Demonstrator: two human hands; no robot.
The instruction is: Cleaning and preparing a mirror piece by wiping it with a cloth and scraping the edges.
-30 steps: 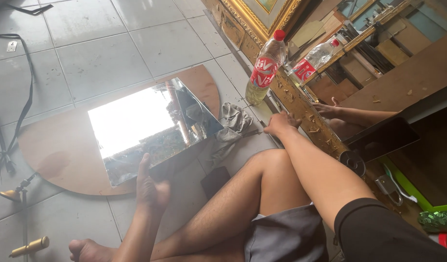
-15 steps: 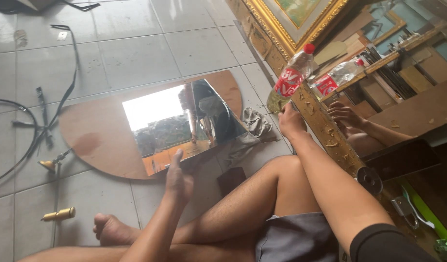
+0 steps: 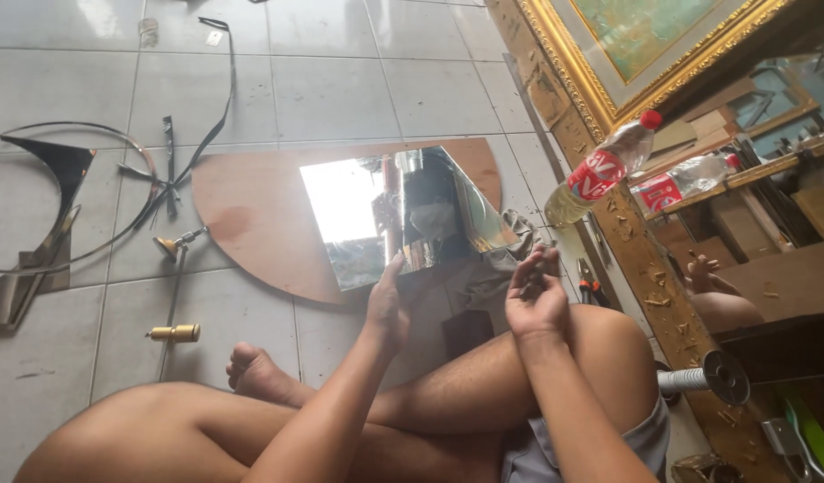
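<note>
I see my left hand (image 3: 387,309) gripping the mirror pane's (image 3: 403,215) edge; right hand (image 3: 535,300) half-curled, empty; nothing mounted yet.

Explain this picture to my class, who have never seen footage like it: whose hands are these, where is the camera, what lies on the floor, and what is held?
There is no machine here. A camera worn on a person's head looks down at their own crossed legs and bare hands. The left hand holds the near edge of a square mirror pane, which rests tilted on a half-round brown board lying on the grey tiled floor. The right hand is raised above the knee, fingers curled around something too small to make out. Nearby are a plastic bottle leaning on a gilt frame, a bent metal hoop and a brass fitting.
</note>
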